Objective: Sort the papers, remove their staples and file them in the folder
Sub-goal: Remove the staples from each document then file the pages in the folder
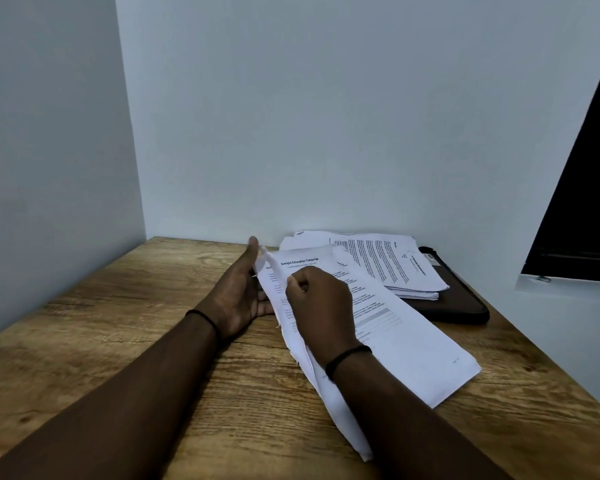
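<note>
Lying slantwise across the middle of the wooden bench (153,341): a set of printed papers (406,344), top sheet headed "Sample Education Transcript", far left corner lifted and curled, near end running down under the right forearm. Gripping the left edge of those papers from above: the right hand (321,306), fingers curled, fingertips pinching the sheets just below the heading. Resting on the bench directly left of the papers: the left hand (243,292), palm turned toward the sheets, thumb up against the curled corner, fingers tucked under or behind the paper edge; hard to tell whether holding or only bracing. Ringing each wrist: a thin black band (347,358). Frayed or torn in spots along the papers' left edge; no staple clear enough to make out.

Beyond the held papers, toward the back wall (326,116): a second stack of printed sheets (388,265), fanned loosely, dense text showing, far edges nearly touching the wall. Under that stack and sticking out past it on the right: a dark flat folder (465,306), closed as far as can be seen, lying flat near the bench's right edge. Further right of the folder, past the bench edge: a white ledge (565,289) with a dark panel (589,202) rising above it. Left of the papers, well apart: the pale side wall (49,168) meeting the back wall at the bench's far left corner.
</note>
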A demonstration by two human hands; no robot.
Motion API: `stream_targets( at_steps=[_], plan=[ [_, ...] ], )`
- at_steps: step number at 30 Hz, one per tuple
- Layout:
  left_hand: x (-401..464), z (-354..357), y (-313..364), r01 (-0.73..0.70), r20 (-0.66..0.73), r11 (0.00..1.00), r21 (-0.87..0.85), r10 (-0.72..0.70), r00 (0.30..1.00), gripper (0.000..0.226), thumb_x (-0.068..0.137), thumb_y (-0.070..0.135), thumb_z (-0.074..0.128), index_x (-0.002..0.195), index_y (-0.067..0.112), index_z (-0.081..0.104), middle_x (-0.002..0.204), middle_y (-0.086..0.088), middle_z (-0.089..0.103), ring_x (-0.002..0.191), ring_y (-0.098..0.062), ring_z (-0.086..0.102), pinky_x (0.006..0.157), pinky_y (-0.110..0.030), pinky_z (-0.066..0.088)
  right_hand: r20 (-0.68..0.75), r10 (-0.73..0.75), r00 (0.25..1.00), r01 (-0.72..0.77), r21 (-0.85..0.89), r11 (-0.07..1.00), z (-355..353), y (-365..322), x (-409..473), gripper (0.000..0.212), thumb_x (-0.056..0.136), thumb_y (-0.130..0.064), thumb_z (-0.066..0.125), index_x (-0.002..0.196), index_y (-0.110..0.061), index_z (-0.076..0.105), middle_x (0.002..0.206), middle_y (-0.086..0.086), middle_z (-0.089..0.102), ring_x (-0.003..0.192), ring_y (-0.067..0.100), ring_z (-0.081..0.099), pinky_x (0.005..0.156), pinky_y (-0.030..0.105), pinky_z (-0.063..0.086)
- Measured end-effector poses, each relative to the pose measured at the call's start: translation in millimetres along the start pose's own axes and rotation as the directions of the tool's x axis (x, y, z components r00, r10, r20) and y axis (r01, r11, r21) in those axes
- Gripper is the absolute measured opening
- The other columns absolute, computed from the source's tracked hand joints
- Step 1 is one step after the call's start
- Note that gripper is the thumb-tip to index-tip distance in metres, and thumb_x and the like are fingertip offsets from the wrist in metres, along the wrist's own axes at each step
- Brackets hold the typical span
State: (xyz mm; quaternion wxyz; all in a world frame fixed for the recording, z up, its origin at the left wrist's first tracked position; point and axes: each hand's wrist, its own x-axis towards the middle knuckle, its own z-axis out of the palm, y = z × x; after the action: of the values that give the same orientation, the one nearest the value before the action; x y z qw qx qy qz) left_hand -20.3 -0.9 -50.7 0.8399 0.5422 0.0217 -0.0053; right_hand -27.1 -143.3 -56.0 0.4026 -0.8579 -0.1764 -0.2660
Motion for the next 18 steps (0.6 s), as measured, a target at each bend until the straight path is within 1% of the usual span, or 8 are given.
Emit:
stream_targets(
  at_steps=[2, 3, 5, 7, 10, 12, 15, 18],
  plan=[
    [1.3, 0.4, -1.7, -0.011, -0.029, 1.000, 0.022, 0.012, 0.999, 0.050, 0.102, 0.044, 0.048, 0.132, 0.006, 0.060, 0.120, -0.016, 0.070, 0.098, -0.027, 0.070, 0.071, -0.038, 0.059, -0.044, 0.084, 0.995, -0.078, 0.115, 0.990, -2.7, 0.5, 0.3, 0.002, 0.093, -0.018, 0.057, 0.093, -0.017, 0.058, 0.066, -0.003, 0.063, 0.070, 0.019, 0.061, 0.066, 0.036, 0.048],
    [2.4, -0.6, -2.6, -0.008, -0.053, 1.000, 0.022, 0.009, 0.999, 0.043, 0.103, 0.032, 0.047, 0.133, 0.003, 0.058, 0.117, -0.015, 0.071, 0.094, -0.025, 0.071, 0.067, -0.037, 0.059, -0.065, 0.104, 0.992, -0.094, 0.147, 0.985, -4.3, -1.6, -0.4, 0.012, 0.093, -0.014, 0.055, 0.103, -0.020, 0.053, 0.063, -0.003, 0.061, 0.067, 0.021, 0.060, 0.063, 0.035, 0.046],
    [3.4, -1.1, -3.0, 0.007, -0.093, 1.000, 0.009, -0.006, 0.996, 0.037, 0.104, 0.020, 0.044, 0.133, 0.001, 0.056, 0.115, -0.016, 0.072, 0.090, -0.027, 0.073, 0.064, -0.038, 0.059, -0.101, 0.042, 0.994, -0.031, 0.113, 0.993, -6.1, -1.6, -0.6, 0.026, 0.093, -0.007, 0.048, 0.113, -0.023, 0.049, 0.068, -0.001, 0.059, 0.068, 0.023, 0.059, 0.063, 0.035, 0.044],
    [2.9, -1.6, -2.0, 0.021, -0.111, 1.000, 0.002, -0.021, 0.994, 0.036, 0.105, 0.019, 0.042, 0.132, 0.000, 0.056, 0.111, -0.018, 0.072, 0.085, -0.028, 0.073, 0.060, -0.038, 0.059, -0.093, -0.056, 0.994, 0.060, 0.046, 0.997, -6.5, -3.0, -2.3, 0.030, 0.091, -0.009, 0.042, 0.111, -0.021, 0.061, 0.083, 0.000, 0.064, 0.082, 0.021, 0.062, 0.072, 0.036, 0.048],
    [3.1, -3.2, -1.1, 0.038, -0.103, 0.999, -0.010, -0.039, 0.994, 0.042, 0.105, 0.028, 0.040, 0.131, 0.000, 0.058, 0.097, -0.017, 0.074, 0.077, -0.027, 0.073, 0.061, -0.038, 0.060, 0.085, -0.147, 0.985, 0.153, -0.070, 0.986, -5.2, -6.1, -6.2, 0.029, 0.094, -0.029, 0.051, 0.112, -0.016, 0.070, 0.109, 0.002, 0.068, 0.105, 0.019, 0.061, 0.088, 0.035, 0.048],
    [3.9, -3.6, -0.8, 0.042, -0.071, 0.999, -0.019, -0.043, 0.997, 0.050, 0.105, 0.041, 0.038, 0.129, 0.002, 0.060, 0.093, -0.016, 0.074, 0.076, -0.027, 0.072, 0.065, -0.036, 0.059, 0.212, -0.170, 0.962, 0.221, -0.243, 0.945, -3.9, -9.0, -7.2, 0.032, 0.095, -0.040, 0.056, 0.109, -0.014, 0.069, 0.108, 0.004, 0.066, 0.104, 0.022, 0.060, 0.083, 0.036, 0.048],
    [1.6, -2.6, 0.2, 0.038, -0.010, 0.999, 0.019, -0.038, 0.999, 0.060, 0.100, 0.059, 0.036, 0.119, 0.010, 0.065, 0.090, -0.013, 0.075, 0.069, -0.023, 0.071, 0.058, -0.032, 0.058, 0.221, -0.210, 0.952, 0.282, -0.381, 0.880, -2.6, -14.4, -7.0, 0.025, 0.100, -0.029, 0.047, 0.094, -0.014, 0.065, 0.098, 0.005, 0.065, 0.094, 0.026, 0.062, 0.068, 0.034, 0.041],
    [0.7, -2.6, -0.3, 0.026, 0.024, 0.999, 0.047, -0.027, 0.999, 0.066, 0.094, 0.066, 0.040, 0.120, 0.011, 0.065, 0.098, -0.013, 0.075, 0.075, -0.023, 0.072, 0.063, -0.035, 0.059, 0.140, -0.175, 0.975, 0.214, -0.353, 0.911, -2.7, -14.3, -7.2, 0.020, 0.098, -0.030, 0.052, 0.089, -0.018, 0.066, 0.091, -0.001, 0.066, 0.086, 0.020, 0.062, 0.064, 0.032, 0.039]
  ],
)
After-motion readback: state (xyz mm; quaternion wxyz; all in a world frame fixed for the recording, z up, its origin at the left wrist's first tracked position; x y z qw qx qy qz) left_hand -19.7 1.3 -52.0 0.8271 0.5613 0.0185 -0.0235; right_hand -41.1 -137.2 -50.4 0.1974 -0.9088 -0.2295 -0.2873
